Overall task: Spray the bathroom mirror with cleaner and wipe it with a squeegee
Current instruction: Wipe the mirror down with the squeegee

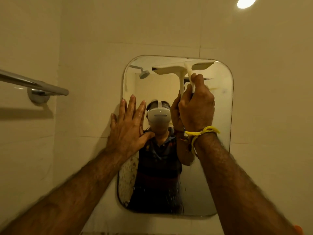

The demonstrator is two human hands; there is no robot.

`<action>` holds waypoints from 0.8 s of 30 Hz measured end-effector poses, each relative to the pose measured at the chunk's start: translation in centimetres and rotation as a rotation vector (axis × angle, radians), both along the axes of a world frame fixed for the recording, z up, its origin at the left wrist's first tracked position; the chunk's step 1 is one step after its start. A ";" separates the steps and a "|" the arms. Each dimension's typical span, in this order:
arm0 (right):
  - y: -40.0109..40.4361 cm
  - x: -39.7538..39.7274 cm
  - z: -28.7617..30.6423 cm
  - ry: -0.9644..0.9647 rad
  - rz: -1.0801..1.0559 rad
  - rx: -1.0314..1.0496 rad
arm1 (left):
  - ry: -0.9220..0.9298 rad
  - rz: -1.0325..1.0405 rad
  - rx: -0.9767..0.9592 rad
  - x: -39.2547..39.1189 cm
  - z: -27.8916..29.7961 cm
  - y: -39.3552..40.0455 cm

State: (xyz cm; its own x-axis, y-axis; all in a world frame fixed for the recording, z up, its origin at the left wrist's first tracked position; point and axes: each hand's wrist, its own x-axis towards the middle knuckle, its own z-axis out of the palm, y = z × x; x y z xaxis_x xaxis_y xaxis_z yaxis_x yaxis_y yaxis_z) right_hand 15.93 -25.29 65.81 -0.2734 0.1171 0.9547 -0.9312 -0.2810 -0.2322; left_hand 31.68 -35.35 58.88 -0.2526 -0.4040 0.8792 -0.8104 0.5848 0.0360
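Nearest the camera, two bare forearms reach up and away toward the wall, the right one tied at the wrist with a yellow thread band. The right hand is closed in a fist round the handle of a cream squeegee, thumb up along the stem. The squeegee sits above and just left of that hand, its handle running straight up from the fist and its blade's long axis lying across the mirror, roughly level with a slight rise to the right. The blade lies along the mirror's top edge, spanning from left of centre to near the top right corner; it looks pressed to the glass, though contact cannot be confirmed.

The left hand is wide open and holds nothing, fingers spread and pointing up, palm flat over the mirror's left edge, partly on the glass and partly on the tiled wall. It seems to brace the body.

With the blade at the top and wet streaks showing lower down the glass, the likely next stroke is a straight downward pull by the right arm, keeping the blade horizontal. A chrome towel bar stands well apart to the left.
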 end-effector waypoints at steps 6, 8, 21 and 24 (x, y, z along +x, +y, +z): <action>0.0 0.6 -5.5 -0.036 0.006 0.016 | -0.025 0.029 -0.013 0.2 -0.1 0.1; 0.1 0.7 -6.9 -0.046 0.012 0.022 | -0.021 0.033 -0.020 0.3 -0.1 0.1; 1.6 1.5 -12.8 -0.132 0.050 0.110 | 0.063 -0.182 -0.067 1.6 -1.6 0.1; 1.9 1.8 -14.4 -0.148 0.056 0.122 | 0.082 -0.194 -0.057 1.3 -3.1 0.4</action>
State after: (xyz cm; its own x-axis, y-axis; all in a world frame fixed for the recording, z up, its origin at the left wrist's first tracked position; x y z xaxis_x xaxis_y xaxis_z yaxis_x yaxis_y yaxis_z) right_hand 17.71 -23.43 51.36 -0.4151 -0.0162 0.9096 -0.8678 -0.2931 -0.4013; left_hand 33.02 -34.98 55.82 -0.2472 -0.3039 0.9201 -0.6778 0.7328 0.0599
